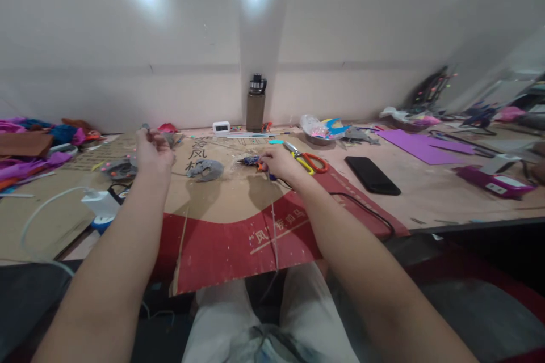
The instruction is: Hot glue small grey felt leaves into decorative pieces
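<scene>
Your right hand (279, 163) has its grip closed on a dark blue tool (250, 161) with an orange part, low over the cardboard (225, 198) that covers the middle of the tabletop (430, 193). Your left hand (157, 152) is raised well apart from it, fingers curled; a small grey-green bit (145, 126) shows at the fingertips, but you cannot tell whether that grip is pinching it. Between your hands, nearer the tool, a ragged grey piece (206, 169) lies on the cardboard. Just right of your right hand are scissors (320, 163) with orange and yellow handles, then a black phone (372, 174). Beyond the cardboard, a dark bottle (255, 110) stands upright by the wall (179, 34), with a small white device (221, 127) to its left.
</scene>
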Tool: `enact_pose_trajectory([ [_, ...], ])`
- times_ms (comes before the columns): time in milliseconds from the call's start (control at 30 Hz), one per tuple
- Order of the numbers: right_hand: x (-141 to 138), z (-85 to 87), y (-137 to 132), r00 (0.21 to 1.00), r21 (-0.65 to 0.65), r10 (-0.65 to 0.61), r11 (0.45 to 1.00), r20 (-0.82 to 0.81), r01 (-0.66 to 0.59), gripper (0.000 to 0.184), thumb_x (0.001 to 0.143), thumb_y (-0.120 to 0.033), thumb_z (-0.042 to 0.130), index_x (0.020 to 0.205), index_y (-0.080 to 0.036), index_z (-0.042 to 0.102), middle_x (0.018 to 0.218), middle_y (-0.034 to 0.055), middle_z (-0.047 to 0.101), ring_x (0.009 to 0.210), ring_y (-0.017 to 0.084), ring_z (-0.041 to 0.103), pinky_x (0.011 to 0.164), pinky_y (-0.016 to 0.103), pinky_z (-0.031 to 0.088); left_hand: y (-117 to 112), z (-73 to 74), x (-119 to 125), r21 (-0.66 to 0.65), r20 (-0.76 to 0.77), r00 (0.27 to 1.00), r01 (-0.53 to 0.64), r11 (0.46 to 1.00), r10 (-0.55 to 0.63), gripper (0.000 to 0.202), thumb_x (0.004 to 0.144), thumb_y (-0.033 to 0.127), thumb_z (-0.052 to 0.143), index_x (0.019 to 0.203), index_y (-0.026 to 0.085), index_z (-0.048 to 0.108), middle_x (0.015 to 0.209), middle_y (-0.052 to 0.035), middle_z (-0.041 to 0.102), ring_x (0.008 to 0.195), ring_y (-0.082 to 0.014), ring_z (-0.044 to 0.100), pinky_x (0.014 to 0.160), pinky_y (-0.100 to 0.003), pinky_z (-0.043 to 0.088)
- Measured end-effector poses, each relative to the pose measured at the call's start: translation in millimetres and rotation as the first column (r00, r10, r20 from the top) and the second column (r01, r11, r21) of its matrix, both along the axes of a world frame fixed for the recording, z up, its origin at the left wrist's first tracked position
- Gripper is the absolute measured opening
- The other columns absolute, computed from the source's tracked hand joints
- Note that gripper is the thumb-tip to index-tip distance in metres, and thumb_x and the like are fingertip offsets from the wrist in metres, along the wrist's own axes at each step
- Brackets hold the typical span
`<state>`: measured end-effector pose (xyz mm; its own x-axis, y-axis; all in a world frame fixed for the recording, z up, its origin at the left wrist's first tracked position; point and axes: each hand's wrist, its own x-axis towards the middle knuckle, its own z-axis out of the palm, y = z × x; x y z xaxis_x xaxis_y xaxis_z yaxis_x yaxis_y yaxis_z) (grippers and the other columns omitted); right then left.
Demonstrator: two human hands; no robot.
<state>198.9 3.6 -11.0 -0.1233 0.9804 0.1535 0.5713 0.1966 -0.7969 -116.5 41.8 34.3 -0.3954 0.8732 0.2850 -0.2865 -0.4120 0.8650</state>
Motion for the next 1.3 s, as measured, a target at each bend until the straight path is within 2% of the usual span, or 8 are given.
enact_pose_trajectory([
  [233, 8, 10.5, 1, 0.941, -0.080, -0.176, 0.984, -0.291, 0.159, 0.017, 0.084, -0.008, 0.044, 0.076, -0.016, 0.056, 0.055, -0.0049, 0.053, 0.038, 0.005, 0.042, 0.040, 0.019, 0.034, -21, 17.8, 15, 0.100, 0.397, 0.897, -0.254, 0.962, 0.195, 0.023, 0.094, 0.017, 0.038, 0.072, 0.019, 0.045, 0.060, 0.0088, 0.057, 0.071, 0.0001, 0.058, 0.071, -0.013, 0.047],
  [433, 9, 5.5, -1, 0.980, -0.151, 0.154, 0.973, -0.125, -0.172, 0.017, 0.085, -0.024, 0.053, 0.074, -0.015, 0.061, 0.063, 0.0015, 0.060, 0.049, 0.010, 0.053, 0.047, 0.021, 0.043, -21, 3.5, 55, 0.086, 0.288, 0.956, -0.087, 0.993, 0.059, 0.014, 0.088, 0.012, 0.049, 0.076, 0.017, 0.054, 0.061, 0.0040, 0.062, 0.062, -0.0054, 0.062, 0.070, -0.020, 0.052],
  [533, 22, 4.9, 6, 0.997, 0.066, -0.026, 0.998, 0.069, 0.021, 0.031, 0.088, -0.039, 0.048, 0.079, -0.015, 0.066, 0.071, 0.0051, 0.065, 0.060, 0.014, 0.059, 0.057, 0.025, 0.045, -23, -10.3, 75, 0.053, 0.185, 0.981, 0.050, 0.997, -0.059, 0.010, 0.083, 0.011, 0.053, 0.075, 0.013, 0.058, 0.063, -0.0016, 0.066, 0.062, -0.0105, 0.065, 0.066, -0.024, 0.055],
  [667, 49, 5.8, 18, 0.856, 0.301, -0.447, 0.880, 0.259, 0.368, 0.029, 0.088, -0.027, 0.045, 0.098, -0.014, 0.068, 0.096, 0.0131, 0.070, 0.088, 0.021, 0.063, 0.077, 0.029, 0.045, -30, -19.0, 88, 0.034, 0.113, 0.984, 0.135, 0.990, -0.138, 0.005, 0.077, 0.016, 0.062, 0.073, 0.013, 0.059, 0.067, -0.0040, 0.068, 0.062, -0.0123, 0.067, 0.064, -0.024, 0.056],
  [833, 71, -3.5, 22, 0.750, 0.176, -0.458, 0.886, 0.477, 0.429, 0.030, 0.082, -0.015, 0.047, 0.100, -0.009, 0.070, 0.104, 0.0213, 0.069, 0.096, 0.027, 0.065, 0.078, 0.030, 0.044, -33, -12.7, 86, 0.023, 0.080, 0.989, 0.126, 0.992, -0.127, 0.009, 0.077, 0.018, 0.064, 0.071, 0.014, 0.059, 0.067, -0.0034, 0.067, 0.061, -0.0120, 0.066, 0.062, -0.024, 0.055],
  [1033, 81, -11.3, 21, 0.742, 0.143, -0.485, 0.867, 0.464, 0.477, 0.033, 0.081, -0.012, 0.046, 0.104, -0.015, 0.069, 0.102, 0.0149, 0.071, 0.095, 0.024, 0.066, 0.073, 0.027, 0.045, -32, 20.6, 42, 0.209, 0.383, 0.914, -0.226, 0.951, 0.133, 0.017, 0.092, 0.016, 0.048, 0.076, 0.017, 0.055, 0.061, 0.0074, 0.064, 0.070, -0.0032, 0.063, 0.074, -0.020, 0.049],
  [1167, 81, -15.7, 23, 0.698, 0.160, -0.486, 0.863, 0.526, 0.480, 0.032, 0.082, -0.020, 0.050, 0.106, -0.009, 0.068, 0.104, 0.0214, 0.068, 0.100, 0.028, 0.064, 0.079, 0.032, 0.045, -34, 19.7, 48, 0.163, 0.351, 0.934, -0.133, 0.978, 0.069, 0.019, 0.092, 0.013, 0.047, 0.075, 0.015, 0.055, 0.060, 0.0056, 0.064, 0.067, -0.0037, 0.062, 0.072, -0.022, 0.049],
  [1300, 74, -24.3, 26, 0.618, 0.125, -0.419, 0.879, 0.665, 0.461, 0.041, 0.081, -0.034, 0.057, 0.107, -0.005, 0.067, 0.103, 0.0267, 0.066, 0.104, 0.034, 0.062, 0.083, 0.038, 0.045, -38, -4.0, 86, 0.079, 0.150, 0.974, 0.160, 0.984, -0.170, 0.007, 0.082, 0.013, 0.057, 0.076, 0.012, 0.060, 0.067, -0.0032, 0.068, 0.065, -0.0115, 0.066, 0.068, -0.026, 0.054],
])
